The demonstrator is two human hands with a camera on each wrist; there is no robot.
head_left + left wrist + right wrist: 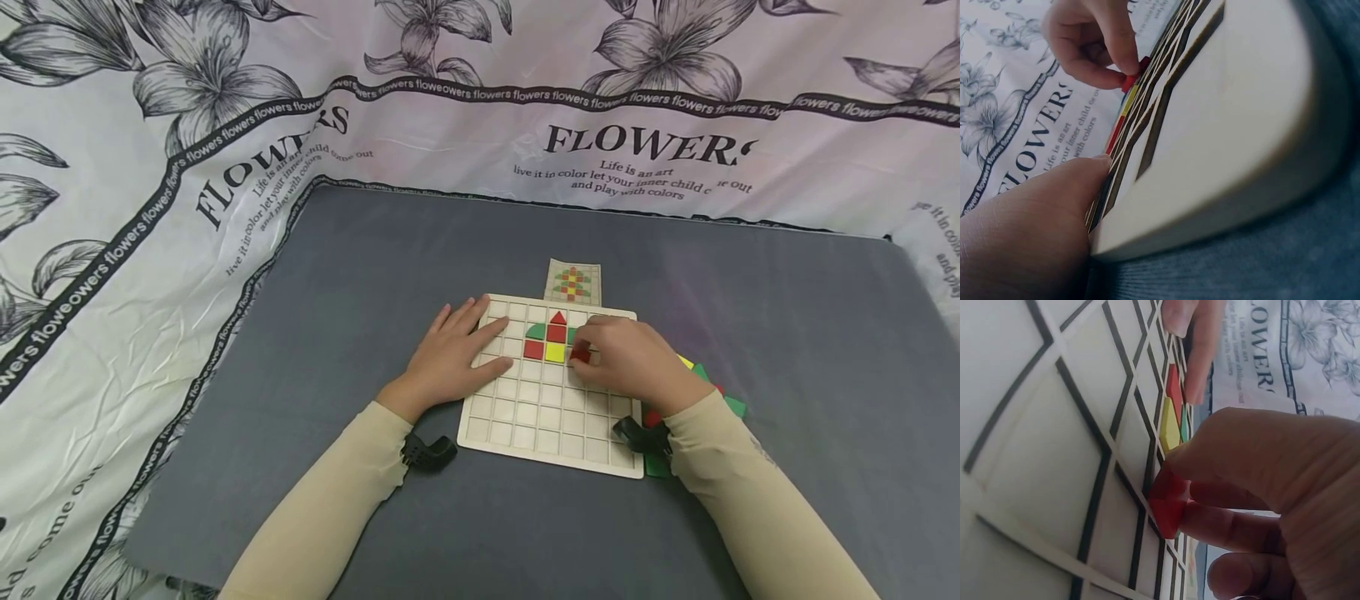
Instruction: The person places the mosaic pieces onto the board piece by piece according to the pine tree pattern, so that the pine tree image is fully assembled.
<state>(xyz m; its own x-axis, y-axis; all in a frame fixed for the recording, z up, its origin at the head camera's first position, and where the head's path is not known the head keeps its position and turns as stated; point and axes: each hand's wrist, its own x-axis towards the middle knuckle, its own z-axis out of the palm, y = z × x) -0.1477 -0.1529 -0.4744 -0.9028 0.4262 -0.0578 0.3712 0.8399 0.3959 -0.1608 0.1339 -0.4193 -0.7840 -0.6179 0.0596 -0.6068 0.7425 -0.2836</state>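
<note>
A pale gridded board [517, 412] lies on the table. My left hand [453, 358] rests on its left side with fingers spread. My right hand [630, 354] pinches a red square tile [1169, 512] between thumb and fingers, tilted at a cell right of the yellow tile [555, 352]. Left of the yellow tile sits a red square [533, 349]. Above are another red square [556, 333], a red triangle [558, 318] and a green curved tile [536, 332]. A second green tile [572, 335] is partly hidden by my right hand.
Behind the board lies a small pattern card [573, 283] with a tree-like design. Loose green tiles [735, 407], with red and yellow ones, lie right of the board, partly under my right wrist. A flower-printed cloth [465, 142] borders the grey table [390, 242].
</note>
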